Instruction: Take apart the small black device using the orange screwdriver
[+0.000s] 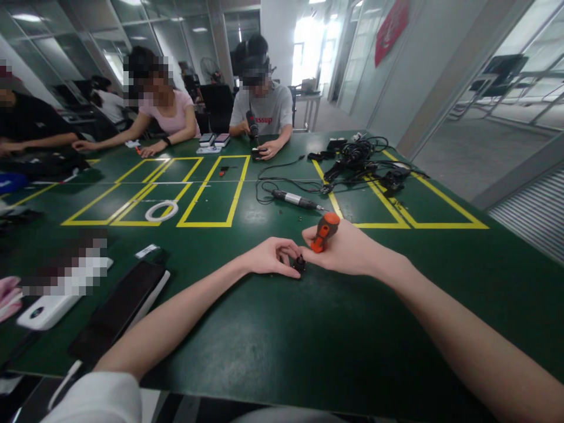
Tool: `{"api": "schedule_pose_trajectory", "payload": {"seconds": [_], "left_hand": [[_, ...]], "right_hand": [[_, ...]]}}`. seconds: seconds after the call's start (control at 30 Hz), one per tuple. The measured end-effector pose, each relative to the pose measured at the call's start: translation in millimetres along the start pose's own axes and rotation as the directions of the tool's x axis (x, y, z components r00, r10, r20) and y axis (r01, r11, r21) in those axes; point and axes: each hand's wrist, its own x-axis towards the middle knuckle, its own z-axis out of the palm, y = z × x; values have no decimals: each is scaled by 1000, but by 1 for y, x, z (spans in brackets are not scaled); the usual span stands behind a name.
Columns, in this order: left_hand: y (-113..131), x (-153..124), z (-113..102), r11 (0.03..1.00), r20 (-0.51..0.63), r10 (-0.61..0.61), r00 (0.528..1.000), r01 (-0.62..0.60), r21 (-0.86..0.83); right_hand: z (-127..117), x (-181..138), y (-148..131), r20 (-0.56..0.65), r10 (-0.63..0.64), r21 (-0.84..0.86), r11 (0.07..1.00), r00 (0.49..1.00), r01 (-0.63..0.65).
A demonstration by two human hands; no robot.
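Note:
My right hand [348,249] is wrapped round a short screwdriver with an orange and black handle [325,230], held upright with its tip down. The tip meets a small black part [300,264] on the green table [282,329]. My left hand [269,257] pinches that small black part from the left, fingers curled round it. Both forearms reach in from the near edge of the table.
An electric screwdriver [294,200] with its cable lies just beyond my hands. A tangle of black cables and adapters [361,158] sits at the far right. A white tape ring [161,211] lies in yellow-marked boxes. Phones and a black case [118,308] lie at the near left. Three people sit across the table.

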Motion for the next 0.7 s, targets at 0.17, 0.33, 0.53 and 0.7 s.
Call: {"api": "schedule_pose_trajectory", "payload": {"seconds": [0.17, 0.33, 0.53, 0.7], "left_hand": [[-1, -1, 1, 1000, -5, 16, 1000, -16, 4], [-1, -1, 1, 999, -3, 18, 1000, -18, 32], [-1, -1, -2, 998, 10, 12, 1000, -13, 58], [-1, 1, -11, 998, 126, -58, 990, 61, -20]], "right_hand": [[-6, -2, 1, 94, 19, 81, 996, 995, -27], [-12, -4, 3, 111, -12, 141, 990, 994, -4], [-14, -4, 3, 121, 36, 186, 981, 992, -58], [-14, -2, 7, 74, 5, 137, 990, 997, -15]]}}
